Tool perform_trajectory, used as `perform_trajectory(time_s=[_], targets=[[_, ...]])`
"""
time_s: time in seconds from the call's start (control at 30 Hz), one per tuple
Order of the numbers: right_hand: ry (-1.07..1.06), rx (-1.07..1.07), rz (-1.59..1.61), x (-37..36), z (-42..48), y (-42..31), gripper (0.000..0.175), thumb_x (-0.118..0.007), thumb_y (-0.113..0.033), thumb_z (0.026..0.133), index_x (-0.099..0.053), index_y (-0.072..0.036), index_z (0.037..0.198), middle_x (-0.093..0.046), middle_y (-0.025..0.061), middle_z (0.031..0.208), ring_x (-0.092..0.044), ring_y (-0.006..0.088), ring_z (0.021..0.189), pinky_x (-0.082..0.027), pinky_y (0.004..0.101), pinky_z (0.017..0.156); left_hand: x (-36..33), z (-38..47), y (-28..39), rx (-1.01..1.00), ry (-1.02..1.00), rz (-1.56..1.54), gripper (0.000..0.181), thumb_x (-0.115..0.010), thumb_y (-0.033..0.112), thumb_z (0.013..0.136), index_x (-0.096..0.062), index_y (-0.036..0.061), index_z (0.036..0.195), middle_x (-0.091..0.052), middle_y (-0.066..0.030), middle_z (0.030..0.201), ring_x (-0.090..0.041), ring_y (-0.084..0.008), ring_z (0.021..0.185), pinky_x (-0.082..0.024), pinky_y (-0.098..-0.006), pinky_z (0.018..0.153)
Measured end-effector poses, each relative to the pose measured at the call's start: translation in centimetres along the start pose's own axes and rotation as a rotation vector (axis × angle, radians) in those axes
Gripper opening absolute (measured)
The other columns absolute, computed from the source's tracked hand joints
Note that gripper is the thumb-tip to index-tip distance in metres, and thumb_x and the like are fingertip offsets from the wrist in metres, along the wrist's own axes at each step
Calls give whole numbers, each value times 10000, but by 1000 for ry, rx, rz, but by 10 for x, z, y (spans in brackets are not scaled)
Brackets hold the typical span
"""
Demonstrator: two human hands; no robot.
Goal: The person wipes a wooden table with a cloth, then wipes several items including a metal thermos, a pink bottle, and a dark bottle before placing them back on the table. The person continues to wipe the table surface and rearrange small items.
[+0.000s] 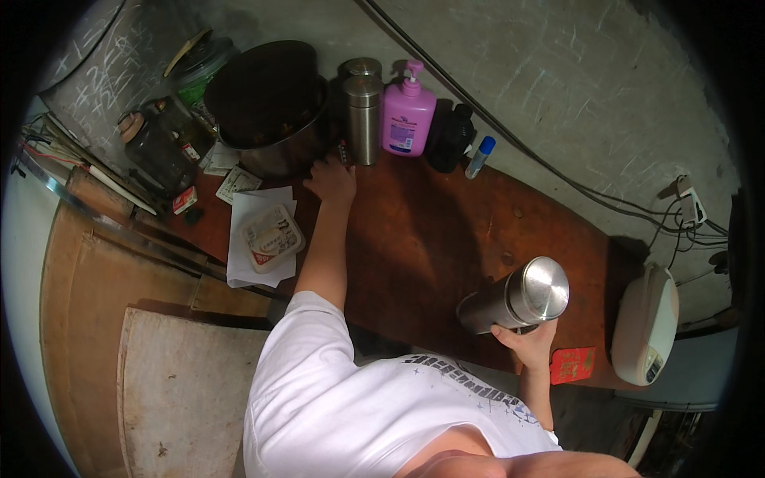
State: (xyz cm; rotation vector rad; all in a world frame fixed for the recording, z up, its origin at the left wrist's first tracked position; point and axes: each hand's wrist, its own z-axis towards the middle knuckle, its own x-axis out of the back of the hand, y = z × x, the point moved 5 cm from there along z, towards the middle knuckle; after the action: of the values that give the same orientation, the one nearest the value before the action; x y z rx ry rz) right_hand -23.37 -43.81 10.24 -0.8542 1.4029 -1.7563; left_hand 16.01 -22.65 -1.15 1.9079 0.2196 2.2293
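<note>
My left hand (333, 179) reaches across the wooden table, its fingers by a small dark item with red marks (342, 150); whether it grips that item I cannot tell. Just beyond stands a slim stainless-steel flask (363, 128), with another steel lid (363, 66) behind it. Near the front edge, my right hand (531, 345) grips a wide stainless-steel canister (515, 299) from its near side, the round lid facing up. A pink pump bottle (409, 119) stands right of the slim flask. A clear plastic tub (272, 238) lies on white paper (239, 272), left of my left forearm.
A large dark pot (269, 137) and glass jars (156, 155) crowd the back left. Along the wall are a black bottle (451, 140) and a blue-capped tube (480, 158). A red envelope (572, 365) and a white rice cooker (644, 325) are at right; cables (538, 161) run along the wall.
</note>
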Motion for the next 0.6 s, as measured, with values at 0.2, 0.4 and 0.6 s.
perform_trajectory(time_s=[0.2, 0.4, 0.6], targets=[[-18, -2, 2, 1, -2, 0, 738, -915, -147, 584, -547, 35, 1198, -635, 91, 1102, -611, 175, 995, -494, 327, 887, -3, 15, 0, -62, 67, -35, 378, -619, 303, 873, -581, 104, 1192, -573, -173, 1152, -609, -326, 1046, -456, -564, 837], [-35, -12, 16, -3, -2, -2, 712, -916, -155, 580, -568, 33, 1172, -648, 86, 1074, -621, 170, 973, -497, 323, 883, -5, 18, 1, -105, 43, -141, 368, -578, 226, 885, -574, 152, 1245, -585, -183, 1131, -629, -342, 1027, -517, -504, 797], [-51, 0, 36, -5, -2, -4, 687, -914, -182, 584, -583, 29, 1148, -655, 80, 1053, -622, 167, 961, -497, 317, 873, 11, 2, -10, -31, -160, -96, 435, -616, 279, 868, -541, 143, 1274, -581, -190, 1169, -642, -365, 1012, -540, -465, 827]])
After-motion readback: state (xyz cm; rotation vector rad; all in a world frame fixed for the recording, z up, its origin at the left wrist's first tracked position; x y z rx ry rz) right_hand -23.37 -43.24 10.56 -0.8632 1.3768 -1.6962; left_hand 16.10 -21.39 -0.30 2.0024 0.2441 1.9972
